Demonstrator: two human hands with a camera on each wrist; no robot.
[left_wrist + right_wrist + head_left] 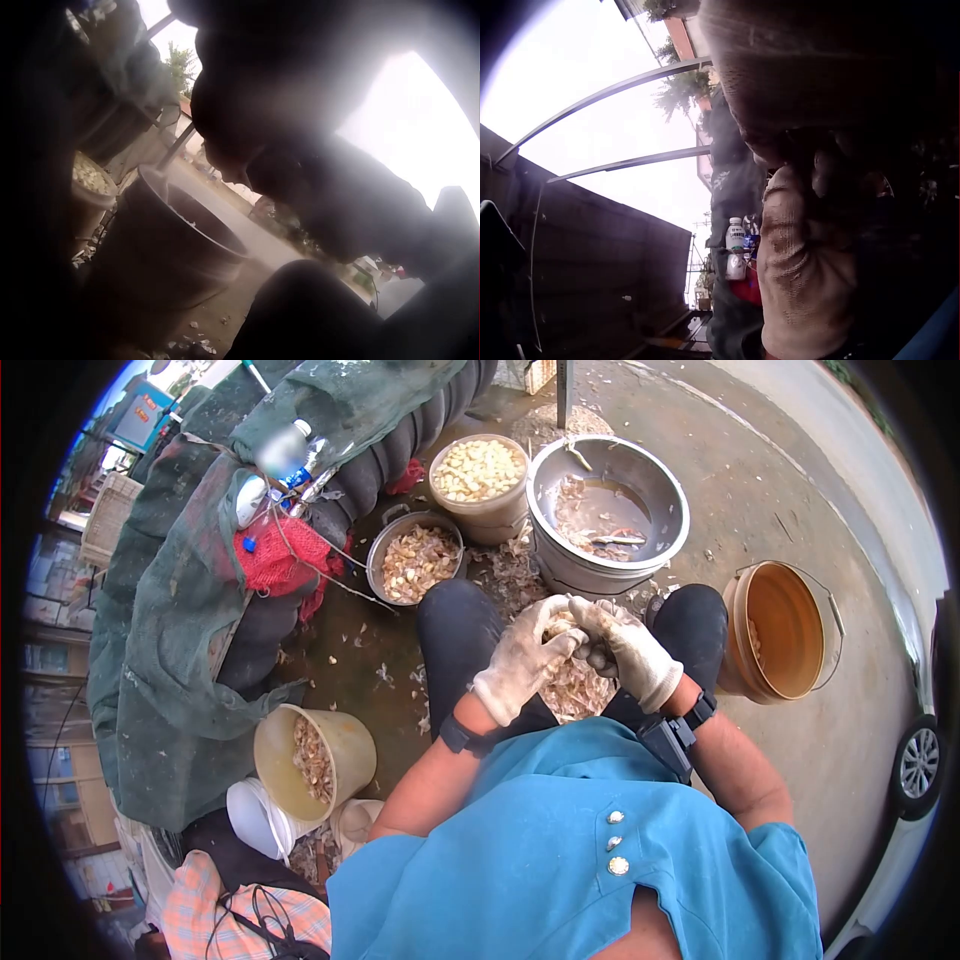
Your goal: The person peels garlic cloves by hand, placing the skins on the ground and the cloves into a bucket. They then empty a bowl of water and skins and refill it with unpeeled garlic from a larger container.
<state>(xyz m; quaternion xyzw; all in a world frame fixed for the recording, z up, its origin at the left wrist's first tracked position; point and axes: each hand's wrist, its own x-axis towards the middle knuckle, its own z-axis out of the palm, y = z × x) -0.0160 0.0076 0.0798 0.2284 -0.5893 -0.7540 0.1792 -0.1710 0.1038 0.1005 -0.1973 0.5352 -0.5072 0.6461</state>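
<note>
Both hands wear pale work gloves and meet above the lap in the head view. My left hand [525, 657] holds garlic [560, 626], a pale lump partly hidden by the fingers. Against it, my right hand [632, 652] bends its fingers and pinches from the other side; its glove fingertips [600, 659] look dark and dirty. Below the hands, a heap of garlic cloves and papery skins [577, 692] lies between the knees. The right wrist view shows the left glove [802, 277] close to the right one, with the grip in deep shadow.
Ahead stand a bucket of peeled cloves [478, 472], a pot of unpeeled cloves [392, 563] and a metal basin [680, 510] on a bucket. An orange-brown bucket [735, 650] is at right, a tilted cream bucket [352, 755] at left. Green netting [160, 690] covers the left side.
</note>
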